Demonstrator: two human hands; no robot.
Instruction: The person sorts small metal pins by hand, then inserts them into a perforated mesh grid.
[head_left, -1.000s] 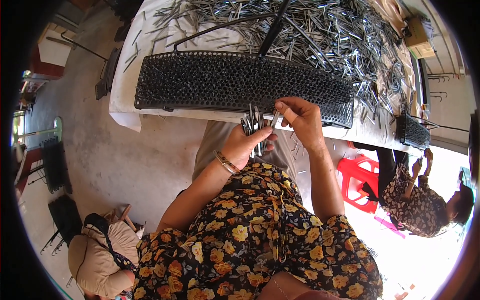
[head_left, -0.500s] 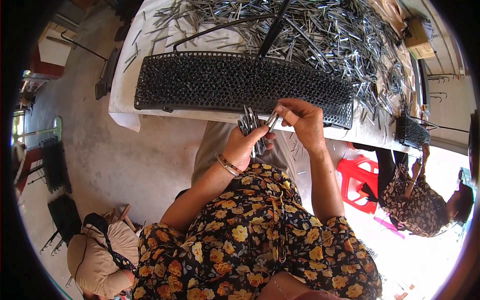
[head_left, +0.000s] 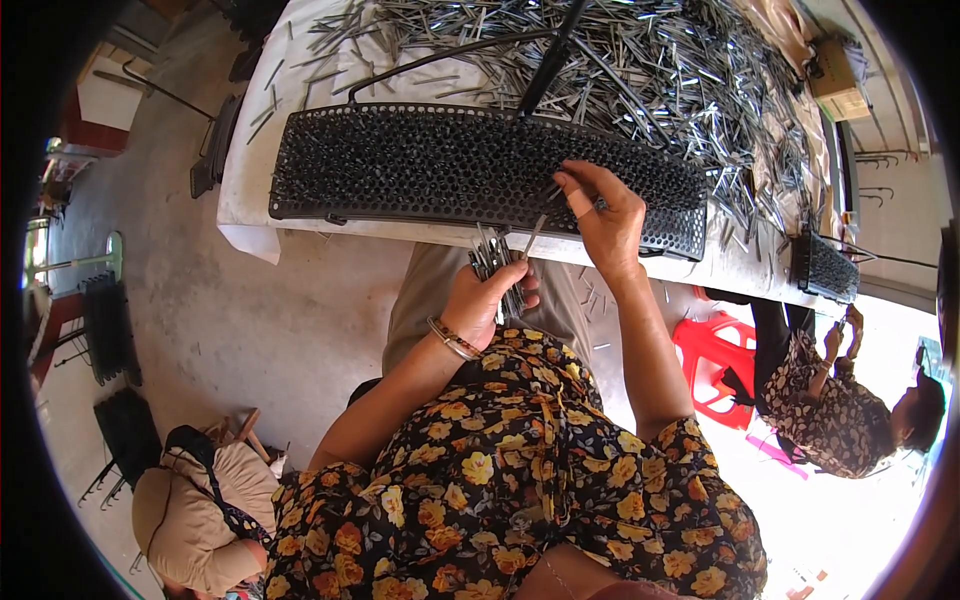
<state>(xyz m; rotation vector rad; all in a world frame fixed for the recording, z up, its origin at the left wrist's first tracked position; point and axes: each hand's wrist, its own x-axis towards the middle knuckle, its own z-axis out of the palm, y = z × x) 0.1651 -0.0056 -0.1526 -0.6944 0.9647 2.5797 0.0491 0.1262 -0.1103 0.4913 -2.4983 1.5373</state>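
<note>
My left hand [head_left: 482,300] is closed round a bundle of slim metal pieces [head_left: 490,258], their ends sticking up past the fingers. One piece [head_left: 535,238] leans out beside the left thumb, apart from the rest. Over the lower right part of a black perforated rack [head_left: 400,170], my right hand [head_left: 608,215] pinches a slim metal piece [head_left: 555,190] between thumb and fingertips. Many of the rack's holes have dark short pieces standing in them. The rack lies along the near edge of the table, with a black bar frame [head_left: 545,75] rising behind it.
A large heap of loose metal pieces [head_left: 660,90] covers much of the white-covered table [head_left: 250,190]. At right, a co-worker [head_left: 840,410] works beside a smaller black rack [head_left: 828,268] and a red stool [head_left: 715,360]. Another person [head_left: 205,510] bends at lower left. A cardboard box [head_left: 838,80] stands far right.
My right hand has moved up and away from the left hand, onto the rack, with a metal piece in its fingertips. The left hand has stayed almost in place with its bundle.
</note>
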